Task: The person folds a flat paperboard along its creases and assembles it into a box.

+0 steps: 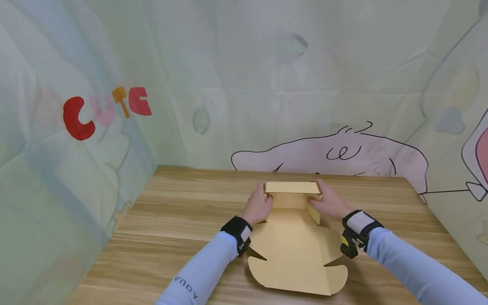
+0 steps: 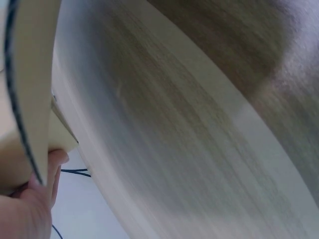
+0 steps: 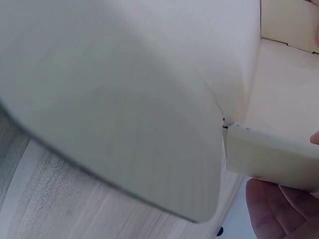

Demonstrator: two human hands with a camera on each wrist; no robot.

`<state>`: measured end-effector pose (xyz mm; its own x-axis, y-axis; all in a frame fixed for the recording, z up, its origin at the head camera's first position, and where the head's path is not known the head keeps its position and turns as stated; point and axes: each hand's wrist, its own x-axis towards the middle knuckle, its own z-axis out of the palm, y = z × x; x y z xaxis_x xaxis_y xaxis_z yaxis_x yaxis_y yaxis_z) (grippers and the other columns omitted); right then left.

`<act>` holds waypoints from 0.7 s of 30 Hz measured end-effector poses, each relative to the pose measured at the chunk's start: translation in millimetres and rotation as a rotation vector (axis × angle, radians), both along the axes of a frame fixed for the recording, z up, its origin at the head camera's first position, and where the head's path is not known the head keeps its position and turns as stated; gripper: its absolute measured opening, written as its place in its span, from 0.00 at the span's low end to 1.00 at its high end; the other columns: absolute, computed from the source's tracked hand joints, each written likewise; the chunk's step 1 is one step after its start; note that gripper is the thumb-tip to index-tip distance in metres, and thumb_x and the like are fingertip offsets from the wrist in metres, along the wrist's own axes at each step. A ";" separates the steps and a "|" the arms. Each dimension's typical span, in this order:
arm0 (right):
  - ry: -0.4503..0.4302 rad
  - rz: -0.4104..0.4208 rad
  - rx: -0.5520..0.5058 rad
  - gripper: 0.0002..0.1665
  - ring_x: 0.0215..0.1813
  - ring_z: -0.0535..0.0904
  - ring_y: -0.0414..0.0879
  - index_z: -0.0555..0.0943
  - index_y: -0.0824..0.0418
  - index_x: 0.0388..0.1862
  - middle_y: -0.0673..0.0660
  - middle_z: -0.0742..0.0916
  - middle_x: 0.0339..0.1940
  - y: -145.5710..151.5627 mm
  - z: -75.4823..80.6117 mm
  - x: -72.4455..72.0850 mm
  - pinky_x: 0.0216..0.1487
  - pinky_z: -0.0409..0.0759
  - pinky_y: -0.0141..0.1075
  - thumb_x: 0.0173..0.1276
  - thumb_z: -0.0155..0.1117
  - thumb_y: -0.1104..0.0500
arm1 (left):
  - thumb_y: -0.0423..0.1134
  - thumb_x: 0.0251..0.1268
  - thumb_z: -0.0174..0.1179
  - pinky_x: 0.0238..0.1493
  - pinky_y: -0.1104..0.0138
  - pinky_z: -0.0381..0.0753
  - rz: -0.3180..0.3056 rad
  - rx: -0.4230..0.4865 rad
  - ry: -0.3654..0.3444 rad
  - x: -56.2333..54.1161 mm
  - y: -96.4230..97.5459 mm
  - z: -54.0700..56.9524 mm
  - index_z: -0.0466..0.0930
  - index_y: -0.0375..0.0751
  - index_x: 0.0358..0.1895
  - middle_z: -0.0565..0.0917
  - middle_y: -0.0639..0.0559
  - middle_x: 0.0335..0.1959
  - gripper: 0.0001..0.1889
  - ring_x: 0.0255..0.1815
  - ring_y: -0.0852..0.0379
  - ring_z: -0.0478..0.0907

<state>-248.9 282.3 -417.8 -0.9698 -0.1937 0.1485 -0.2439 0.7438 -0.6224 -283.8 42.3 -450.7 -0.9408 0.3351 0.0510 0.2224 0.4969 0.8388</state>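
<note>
Box: we see a flat-cut cardboard box blank point(image 1: 293, 250) lying on the wooden desk point(image 1: 171, 220), partly folded up at its far end.
Place: it sits in the middle of the desk, at 12 o'clock from the person, with its far end near the wall.
Long axis: it runs from 6 o'clock to 12 o'clock, away from the person; the rounded lid flap point(image 1: 301, 279) points to 6 o'clock and the raised folded end wall point(image 1: 292, 188) stands at 12 o'clock.
Side flaps: one short flap stands up on the right, just inside the right hand; the left one is hidden by the left hand.
Left hand: our left hand point(image 1: 258, 207) grips the left corner of the raised end at about 10 o'clock of the blank; in the left wrist view a fingertip point(image 2: 56, 158) presses against the cardboard edge.
Right hand: our right hand point(image 1: 331, 203) grips the right corner of the raised end at about 2 o'clock, fingers curled round it; the right wrist view shows fingers point(image 3: 279, 209) just under a folded cardboard edge point(image 3: 271, 157).
Sleeves: light blue sleeves with black wrist straps on both arms.
Backdrop: a pale cloth wall with red letters point(image 1: 104, 111) at 10 o'clock and a line-drawn cartoon point(image 1: 335, 154) at 12 o'clock.
</note>
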 end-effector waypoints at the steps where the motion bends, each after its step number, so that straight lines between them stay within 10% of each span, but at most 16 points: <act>1: -0.005 -0.002 -0.006 0.32 0.62 0.78 0.69 0.64 0.74 0.68 0.75 0.81 0.59 -0.2 0.2 0.3 0.64 0.74 0.64 0.68 0.61 0.65 | 0.38 0.77 0.44 0.19 0.69 0.65 -0.001 -0.003 -0.001 0.1 0.4 0.0 0.60 0.36 0.69 0.66 0.54 0.22 0.21 0.15 0.60 0.62; 21: -0.123 -0.037 0.075 0.38 0.54 0.74 0.63 0.61 0.83 0.70 0.83 0.73 0.66 3.0 5.3 -2.9 0.62 0.75 0.60 0.65 0.57 0.64 | 0.38 0.78 0.41 0.26 0.68 0.66 -0.036 -0.020 -0.134 6.1 3.6 8.9 0.51 0.29 0.77 0.66 0.51 0.30 0.29 0.20 0.59 0.61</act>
<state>-251.8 285.2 -412.5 -0.9865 -0.1634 0.0141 -0.1404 0.7967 -0.5879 -277.7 46.0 -441.9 -0.9259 0.3687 -0.0818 0.1268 0.5075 0.8522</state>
